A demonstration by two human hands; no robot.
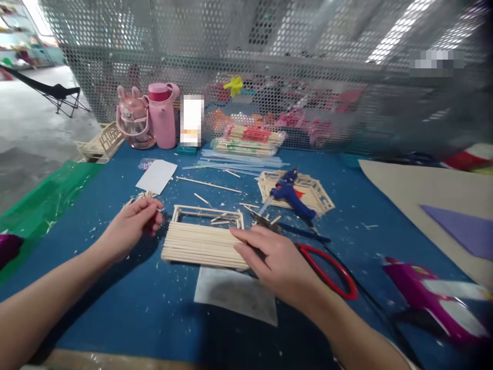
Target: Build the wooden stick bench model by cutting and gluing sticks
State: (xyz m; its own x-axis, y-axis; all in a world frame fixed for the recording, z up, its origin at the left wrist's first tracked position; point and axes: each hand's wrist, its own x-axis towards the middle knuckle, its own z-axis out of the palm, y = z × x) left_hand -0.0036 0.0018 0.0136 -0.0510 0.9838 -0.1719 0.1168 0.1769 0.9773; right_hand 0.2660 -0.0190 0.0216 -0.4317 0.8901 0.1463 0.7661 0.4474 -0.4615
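Note:
A small structure of pale wooden sticks (202, 244) lies on the blue table, its near part covered by sticks side by side, its far part an open frame. My right hand (265, 252) rests at its right end, fingers bent, thumb and forefinger apart on the sticks. Left of the structure, my left hand (136, 223) hovers with its fingers curled together; whatever they hold, if anything, is too small to name. Under the structure's near edge lies a grey-white sheet (236, 295). Pliers (265, 221) lie just beyond my right hand.
A blue glue gun (295, 195) lies on a stick tray (325, 198). Red handles (331, 277) sit right of my right arm. Farther back are a pink bottle (164, 121), packs of sticks (246, 146) and glue sticks (234, 160). Purple device (439, 300) at right.

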